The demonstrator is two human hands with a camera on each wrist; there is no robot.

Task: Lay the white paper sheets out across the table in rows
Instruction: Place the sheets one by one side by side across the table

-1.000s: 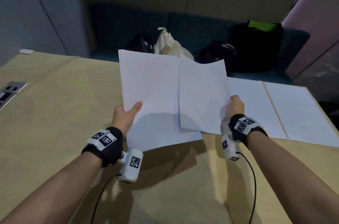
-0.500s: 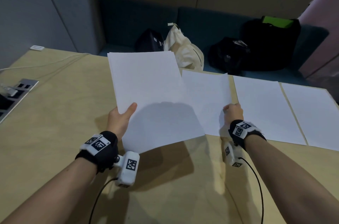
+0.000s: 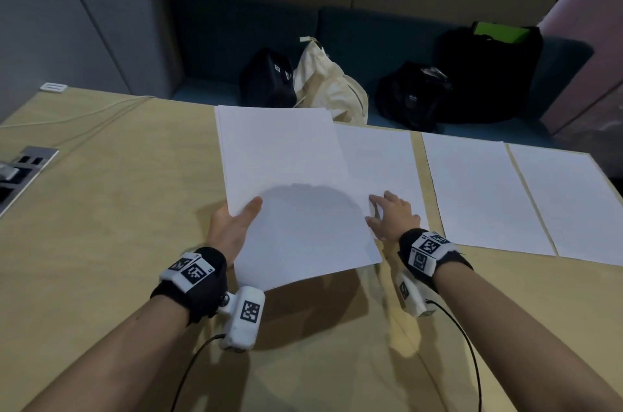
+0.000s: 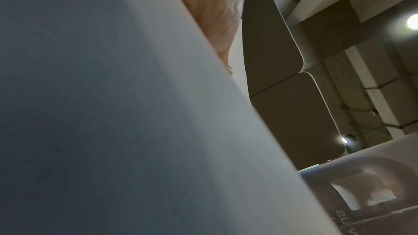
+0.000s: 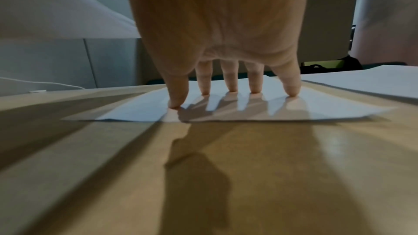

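My left hand (image 3: 236, 222) holds a stack of white paper sheets (image 3: 290, 189) above the wooden table (image 3: 101, 209), thumb on top at the stack's left edge. The underside of that stack (image 4: 113, 113) fills the left wrist view. My right hand (image 3: 391, 212) presses straight, spread fingertips (image 5: 254, 87) onto a single sheet (image 3: 381, 168) lying flat on the table, partly covered by the stack. To its right, two more sheets (image 3: 478, 189) (image 3: 573, 202) lie side by side in a row along the far edge.
Behind the table, a dark bench carries black bags (image 3: 485, 74) (image 3: 266, 81) and a cream cloth bag (image 3: 330, 84). A power socket panel (image 3: 20, 172) is set into the table at the left, with a white cable (image 3: 84, 114) beyond it.
My right hand has lowered the single sheet flat onto the table, let go of its edge and now presses on it with straight fingers. My left hand still holds the stack.
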